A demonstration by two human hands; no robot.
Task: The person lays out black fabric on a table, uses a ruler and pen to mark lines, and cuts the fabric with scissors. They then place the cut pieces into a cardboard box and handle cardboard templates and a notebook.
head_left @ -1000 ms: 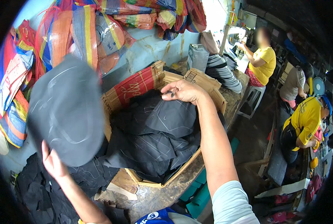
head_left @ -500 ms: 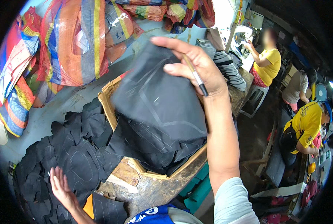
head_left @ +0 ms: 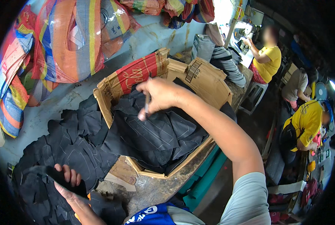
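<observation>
At the centre of the frame, a cardboard box (head_left: 137, 75) holds dark cloth pieces (head_left: 156, 138). Just above them the right hand (head_left: 160, 96) grips a thin marker (head_left: 147, 106). At lower left the left hand (head_left: 68, 185) clasps another dark piece (head_left: 64, 182).

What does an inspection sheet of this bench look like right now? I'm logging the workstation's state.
Surface: worn table, mostly covered.
Job's things: dark fabric pieces with chalk outlines fill the cardboard box; more lie in a pile to its left.
Clutter: cardboard scraps at the box's near corner.
Hands: left hand grips a dark piece; right hand holds a pen-like marker over the box.
Cables: nothing seen.
Surroundings: striped woven sacks; other people at work on the right.
</observation>
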